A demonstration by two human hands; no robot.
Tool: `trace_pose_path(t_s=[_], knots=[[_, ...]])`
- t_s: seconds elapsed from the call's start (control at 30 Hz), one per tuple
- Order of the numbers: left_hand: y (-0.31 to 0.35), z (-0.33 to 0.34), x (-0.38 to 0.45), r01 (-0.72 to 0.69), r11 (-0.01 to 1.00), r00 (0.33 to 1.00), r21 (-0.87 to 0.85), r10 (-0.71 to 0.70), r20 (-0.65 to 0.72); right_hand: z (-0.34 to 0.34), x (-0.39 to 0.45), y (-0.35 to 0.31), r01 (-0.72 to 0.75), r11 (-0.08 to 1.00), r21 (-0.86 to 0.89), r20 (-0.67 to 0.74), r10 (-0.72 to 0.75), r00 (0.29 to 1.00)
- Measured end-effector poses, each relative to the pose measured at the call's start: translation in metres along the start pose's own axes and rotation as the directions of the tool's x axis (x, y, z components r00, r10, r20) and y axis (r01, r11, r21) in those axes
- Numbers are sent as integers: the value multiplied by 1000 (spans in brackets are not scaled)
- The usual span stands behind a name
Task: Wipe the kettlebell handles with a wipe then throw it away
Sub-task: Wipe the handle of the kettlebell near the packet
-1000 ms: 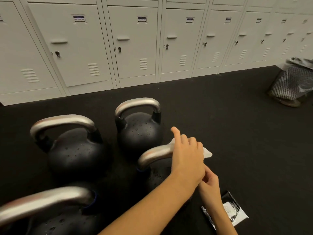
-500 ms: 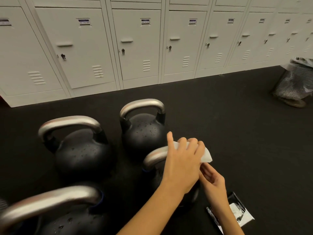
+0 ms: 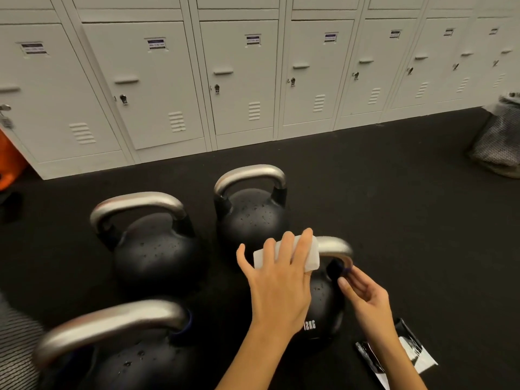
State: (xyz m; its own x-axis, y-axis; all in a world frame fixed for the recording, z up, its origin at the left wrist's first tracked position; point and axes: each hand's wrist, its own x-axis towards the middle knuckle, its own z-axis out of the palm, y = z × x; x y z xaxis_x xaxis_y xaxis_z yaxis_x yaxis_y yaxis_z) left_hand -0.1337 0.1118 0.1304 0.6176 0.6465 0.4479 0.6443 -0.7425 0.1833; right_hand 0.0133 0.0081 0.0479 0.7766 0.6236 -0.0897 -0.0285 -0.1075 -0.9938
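Four black kettlebells stand on the dark floor (image 3: 394, 220) before white lockers (image 3: 239, 80). On the near right kettlebell (image 3: 323, 302), the white wipe (image 3: 306, 256) has slid left along the steel handle (image 3: 336, 247), baring its right end. The left hand (image 3: 278, 280) drapes over the wipe, fingers curled around it. The right hand (image 3: 365, 296) now hovers beside the handle's right post, loosely open and holding nothing.

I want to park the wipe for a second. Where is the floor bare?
Bare floor runs right of the kettlebells toward the bin, and between them and the lockers. Crowded among the four bells; a wrapper lies by the right hand.
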Motion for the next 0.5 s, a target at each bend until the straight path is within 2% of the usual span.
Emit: trace_pose_path(t_s=[0.13,0.23,0.37,0.43,0.5], knots=[[-7,-1,-3,90,995,995,-51,-92,-24,-2,2,-1,9,1000,-13,15,-9,1000],[-12,-6,-5,156,983,988,-93,-155,17,-5,5,-3,27,996,-83,48,-24,999],[-23,-21,-4,193,975,972,-106,-176,153,-9,9,-17,47,944,-325,67,-26,997],[-33,-36,1,249,956,943,-155,-204,262,-11,14,-34,91,873,-479,33,-85,996],[-44,-50,9,338,912,913,-231,-258,316,-10,18,-61,133,817,-562,-27,-178,984]])
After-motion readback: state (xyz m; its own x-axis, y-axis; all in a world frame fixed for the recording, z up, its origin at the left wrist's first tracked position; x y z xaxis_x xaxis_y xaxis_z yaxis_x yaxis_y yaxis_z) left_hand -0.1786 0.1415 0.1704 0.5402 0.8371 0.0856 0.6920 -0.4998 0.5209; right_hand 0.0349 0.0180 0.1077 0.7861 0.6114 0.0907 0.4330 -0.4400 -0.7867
